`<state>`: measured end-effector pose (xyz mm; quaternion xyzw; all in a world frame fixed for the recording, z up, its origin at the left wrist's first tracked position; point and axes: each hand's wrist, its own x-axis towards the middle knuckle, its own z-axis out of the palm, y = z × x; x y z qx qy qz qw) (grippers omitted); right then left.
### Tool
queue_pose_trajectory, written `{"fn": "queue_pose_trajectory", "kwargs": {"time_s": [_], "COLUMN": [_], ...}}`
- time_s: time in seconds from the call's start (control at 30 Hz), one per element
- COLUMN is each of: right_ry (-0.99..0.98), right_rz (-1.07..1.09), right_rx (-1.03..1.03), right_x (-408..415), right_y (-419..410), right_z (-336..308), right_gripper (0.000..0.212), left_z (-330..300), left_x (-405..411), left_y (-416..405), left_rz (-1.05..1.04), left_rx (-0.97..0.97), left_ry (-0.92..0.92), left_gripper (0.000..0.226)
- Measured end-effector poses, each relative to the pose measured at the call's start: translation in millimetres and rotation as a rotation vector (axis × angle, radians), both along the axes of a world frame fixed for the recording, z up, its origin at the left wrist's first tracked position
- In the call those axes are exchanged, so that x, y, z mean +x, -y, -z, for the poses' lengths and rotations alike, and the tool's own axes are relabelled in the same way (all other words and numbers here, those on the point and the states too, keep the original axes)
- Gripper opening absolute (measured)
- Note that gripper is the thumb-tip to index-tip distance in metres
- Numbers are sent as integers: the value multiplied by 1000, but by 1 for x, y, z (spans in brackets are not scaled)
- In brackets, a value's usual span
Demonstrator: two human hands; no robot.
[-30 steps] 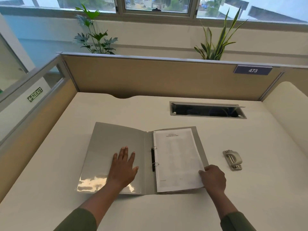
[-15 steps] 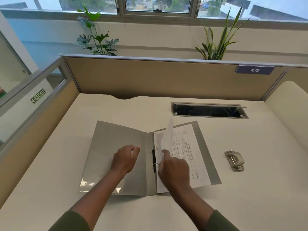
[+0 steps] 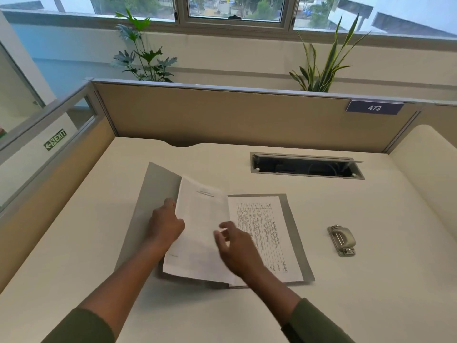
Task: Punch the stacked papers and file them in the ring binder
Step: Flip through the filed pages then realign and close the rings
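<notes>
Over binder [image 3: 153, 194], left hand [image 3: 166, 225] gripping page [image 3: 197, 231]

A white desk [image 3: 371, 293] fills the view, walled at 12 o'clock by a tan partition [image 3: 235, 115]. A dark plate reading 473 [image 3: 374, 108] hangs on it toward 1 o'clock. An open cable hatch [image 3: 306, 165] is cut into the desk below it, perhaps with cords inside. Behind the partition stand a leafy plant [image 3: 142, 55] at 11 and a spiky plant [image 3: 324, 68] at 1. An exit sign [image 3: 55, 139] sits at 9 o'clock.
</notes>
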<state>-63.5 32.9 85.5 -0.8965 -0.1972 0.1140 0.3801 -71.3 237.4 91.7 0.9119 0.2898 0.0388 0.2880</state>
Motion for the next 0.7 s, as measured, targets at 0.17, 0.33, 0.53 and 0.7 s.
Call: {"fn": "queue_pose_trajectory", "kwargs": {"time_s": [0.17, 0.33, 0.53, 0.7], "right_ry": [-27, -244, -363, -361], "right_rz": [301, 422, 538, 579], "right_rx": [-447, -623, -461, -366], "right_x": [38, 49, 54, 64], "right_y": [74, 110, 120, 136], "right_z": [41, 61, 70, 69], "right_gripper": [47, 63, 61, 32], "left_z": [8, 14, 17, 18], "left_x": [-9, -13, -17, -20], "left_y": [0, 6, 10, 9], "left_rz": [75, 130, 91, 65], "left_rx": [254, 382, 402, 404], "left_ry": [-112, -190, -251, -246], "left_gripper": [54, 32, 21, 17]}}
